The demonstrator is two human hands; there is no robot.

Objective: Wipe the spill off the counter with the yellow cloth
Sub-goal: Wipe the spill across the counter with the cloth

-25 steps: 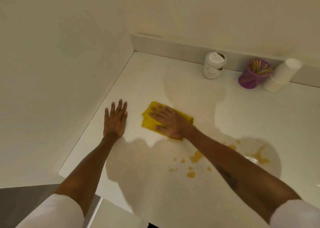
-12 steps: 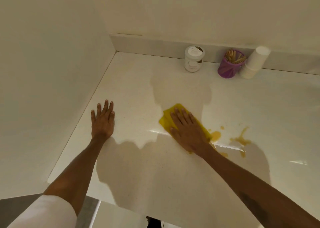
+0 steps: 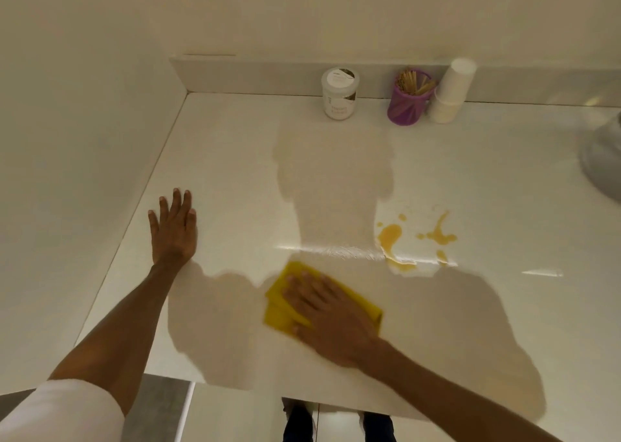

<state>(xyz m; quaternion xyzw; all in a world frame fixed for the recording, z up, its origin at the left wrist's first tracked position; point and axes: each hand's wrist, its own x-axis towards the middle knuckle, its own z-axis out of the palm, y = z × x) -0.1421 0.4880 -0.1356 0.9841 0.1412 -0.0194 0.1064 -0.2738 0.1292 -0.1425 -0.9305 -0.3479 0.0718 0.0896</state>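
My right hand (image 3: 331, 317) lies flat on the folded yellow cloth (image 3: 279, 307), pressing it onto the white counter (image 3: 235, 159) near the front edge. Its fingers are spread over the cloth and do not curl around it. The orange-brown spill (image 3: 389, 235) sits up and to the right of the cloth, with a second splash (image 3: 438, 235) beside it. A wet streak glints just left of the spill. My left hand (image 3: 173, 230) rests palm down on the counter by the left wall, fingers apart, holding nothing.
Along the back ledge stand a white jar (image 3: 339, 94), a purple holder of wooden sticks (image 3: 408, 99) and a stack of white cups (image 3: 450, 89). A grey rounded object (image 3: 605, 159) shows at the right edge. A wall borders the counter on the left.
My right hand has slid the cloth back toward the front edge and away from the spill. The droplets seen earlier near the front are gone. My left hand has stayed planted.
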